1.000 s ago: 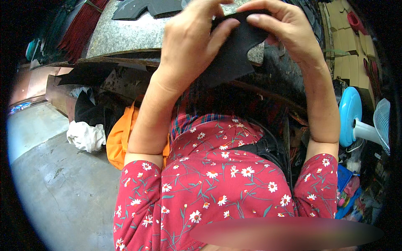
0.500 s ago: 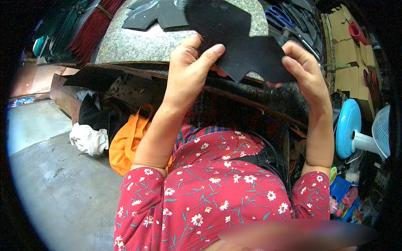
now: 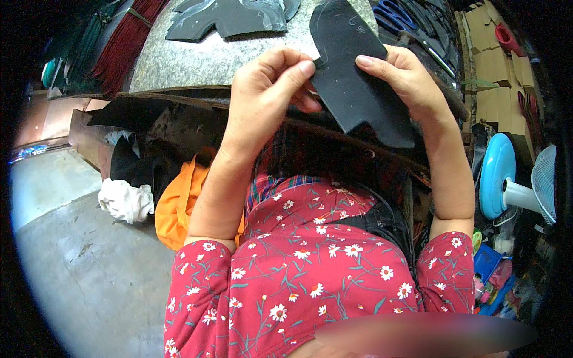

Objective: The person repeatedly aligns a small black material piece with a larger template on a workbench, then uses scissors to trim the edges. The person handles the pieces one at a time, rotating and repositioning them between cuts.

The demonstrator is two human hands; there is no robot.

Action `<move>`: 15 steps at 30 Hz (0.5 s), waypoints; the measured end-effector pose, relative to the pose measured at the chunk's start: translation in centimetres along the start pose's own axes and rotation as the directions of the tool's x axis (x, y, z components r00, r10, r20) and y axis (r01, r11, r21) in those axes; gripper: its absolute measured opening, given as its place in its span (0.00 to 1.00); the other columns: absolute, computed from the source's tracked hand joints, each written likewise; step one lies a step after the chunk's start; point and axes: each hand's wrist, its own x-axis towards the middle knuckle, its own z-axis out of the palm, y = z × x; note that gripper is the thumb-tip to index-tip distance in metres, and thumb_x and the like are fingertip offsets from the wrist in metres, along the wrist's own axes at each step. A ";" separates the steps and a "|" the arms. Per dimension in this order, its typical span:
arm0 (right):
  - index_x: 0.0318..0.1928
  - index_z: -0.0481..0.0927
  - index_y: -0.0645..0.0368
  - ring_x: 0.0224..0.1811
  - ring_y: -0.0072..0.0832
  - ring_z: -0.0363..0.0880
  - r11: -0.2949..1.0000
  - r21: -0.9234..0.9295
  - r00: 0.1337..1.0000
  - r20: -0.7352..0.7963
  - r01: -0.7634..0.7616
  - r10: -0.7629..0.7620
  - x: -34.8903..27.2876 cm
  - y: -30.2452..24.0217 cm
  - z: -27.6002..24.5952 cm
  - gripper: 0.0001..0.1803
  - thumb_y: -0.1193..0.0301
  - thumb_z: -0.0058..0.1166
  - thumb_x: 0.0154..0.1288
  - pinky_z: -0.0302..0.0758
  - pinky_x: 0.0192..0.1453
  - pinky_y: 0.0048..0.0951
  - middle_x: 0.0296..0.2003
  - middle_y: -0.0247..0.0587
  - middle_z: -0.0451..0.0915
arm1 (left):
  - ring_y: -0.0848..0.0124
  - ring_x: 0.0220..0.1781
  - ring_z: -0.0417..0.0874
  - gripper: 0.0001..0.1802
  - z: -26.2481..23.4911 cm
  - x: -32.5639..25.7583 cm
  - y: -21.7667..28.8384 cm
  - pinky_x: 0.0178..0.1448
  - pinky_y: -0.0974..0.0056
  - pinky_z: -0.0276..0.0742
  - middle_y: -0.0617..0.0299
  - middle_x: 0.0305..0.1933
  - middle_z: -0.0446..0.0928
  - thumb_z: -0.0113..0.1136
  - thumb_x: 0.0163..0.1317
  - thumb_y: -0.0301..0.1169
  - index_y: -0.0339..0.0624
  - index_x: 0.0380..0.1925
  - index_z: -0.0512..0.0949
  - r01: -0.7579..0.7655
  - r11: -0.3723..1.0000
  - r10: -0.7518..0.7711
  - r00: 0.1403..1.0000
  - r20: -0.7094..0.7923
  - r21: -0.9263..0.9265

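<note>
Between my two hands is a black cut piece of sheet material [image 3: 358, 83], with a curved top, a notched lower edge and faint pale marks near its top. My left hand [image 3: 271, 86] pinches its left edge between thumb and fingers. My right hand [image 3: 406, 77] grips the right edge, thumb lying on the front face and fingers behind, mostly hidden. The piece is held up in front of the bench's near edge. Beyond my left hand, several similar dark pieces [image 3: 230, 21] with whitish smears lie on the speckled stone slab [image 3: 185, 68].
Blue-handled scissors [image 3: 394, 15] and tools lie right of the slab. Bundles of dark red cord [image 3: 128, 45] sit at the left. A blue and white fan [image 3: 498, 176] stands at the right, below cardboard pieces [image 3: 498, 77]. An orange bag [image 3: 182, 206] and white cloth [image 3: 125, 200] are lower left.
The black piece has turned and tilted in my hands, and its marked face now shows. My right hand has shifted left, its thumb now on the front of the piece.
</note>
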 end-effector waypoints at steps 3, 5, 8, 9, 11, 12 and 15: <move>0.38 0.84 0.60 0.27 0.16 0.82 0.998 0.055 0.998 -0.062 0.018 -0.015 -0.5 0.7 0.4 0.15 0.59 0.62 0.69 0.76 0.31 0.19 0.30 0.32 0.85 | 0.75 0.29 0.85 0.07 0.1 0.1 -0.1 0.32 0.73 0.81 0.59 0.33 0.83 0.57 0.72 0.28 0.33 0.41 0.79 -0.152 0.984 0.165 0.975 -0.147 0.090; 0.39 0.84 0.61 0.27 0.16 0.82 0.998 0.059 0.997 -0.073 0.022 -0.017 -0.7 0.9 0.5 0.15 0.60 0.61 0.70 0.77 0.32 0.19 0.31 0.33 0.86 | 0.76 0.32 0.84 0.07 0.3 0.1 0.0 0.38 0.72 0.80 0.60 0.39 0.83 0.60 0.70 0.27 0.35 0.43 0.81 -0.233 0.937 0.287 0.938 -0.193 0.261; 0.41 0.84 0.61 0.27 0.16 0.82 0.999 0.038 0.998 -0.060 0.018 -0.016 -0.7 0.9 0.4 0.15 0.60 0.61 0.70 0.78 0.32 0.19 0.31 0.33 0.86 | 0.77 0.33 0.82 0.08 0.4 0.2 0.3 0.38 0.72 0.79 0.61 0.41 0.83 0.67 0.62 0.23 0.36 0.42 0.84 -0.508 0.615 0.598 0.799 0.063 0.603; 0.41 0.84 0.61 0.27 0.16 0.82 0.998 0.052 0.997 -0.070 0.031 -0.027 -0.7 0.9 0.3 0.15 0.60 0.61 0.70 0.78 0.32 0.19 0.32 0.33 0.86 | 0.78 0.33 0.81 0.12 0.5 0.1 0.3 0.37 0.73 0.77 0.61 0.43 0.83 0.71 0.56 0.21 0.39 0.41 0.86 -0.466 0.590 0.552 0.829 0.093 0.659; 0.41 0.84 0.61 0.28 0.16 0.82 0.997 0.057 0.997 -0.068 0.046 -0.042 -0.7 0.9 0.2 0.15 0.60 0.61 0.70 0.78 0.32 0.19 0.32 0.33 0.86 | 0.78 0.32 0.79 0.12 0.6 0.1 0.2 0.37 0.73 0.76 0.62 0.42 0.83 0.71 0.57 0.23 0.39 0.42 0.86 -0.432 0.565 0.506 0.854 0.118 0.702; 0.42 0.84 0.61 0.28 0.16 0.82 0.998 0.048 0.997 -0.056 0.048 -0.045 -0.7 0.9 0.2 0.15 0.60 0.61 0.70 0.78 0.33 0.19 0.32 0.33 0.86 | 0.77 0.31 0.78 0.12 0.7 0.0 0.2 0.37 0.72 0.76 0.62 0.41 0.83 0.71 0.57 0.23 0.39 0.43 0.86 -0.405 0.596 0.473 0.875 0.105 0.694; 0.42 0.84 0.61 0.29 0.16 0.83 0.998 0.036 0.998 -0.044 0.052 -0.050 -0.7 1.0 0.1 0.15 0.60 0.61 0.70 0.78 0.33 0.19 0.32 0.33 0.86 | 0.78 0.32 0.77 0.11 0.7 -0.1 0.1 0.37 0.72 0.74 0.63 0.39 0.82 0.69 0.59 0.24 0.39 0.42 0.86 -0.401 0.598 0.457 0.882 0.116 0.694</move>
